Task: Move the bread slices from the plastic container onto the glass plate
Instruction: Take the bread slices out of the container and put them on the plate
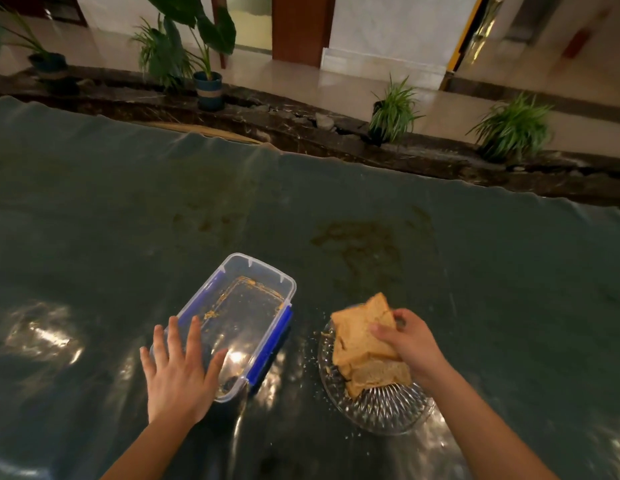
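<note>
A clear plastic container with blue side clips lies on the table, holding only crumbs. My left hand rests flat with spread fingers on its near left corner. To the right stands a cut-glass plate bearing a stack of brown bread slices. My right hand grips the top of that stack from the right side, fingers curled over the slices.
The table is covered with a dark, shiny plastic sheet with stains in the middle. Crumbs lie scattered around the plate. Beyond the far edge runs a dark stone ledge with potted plants.
</note>
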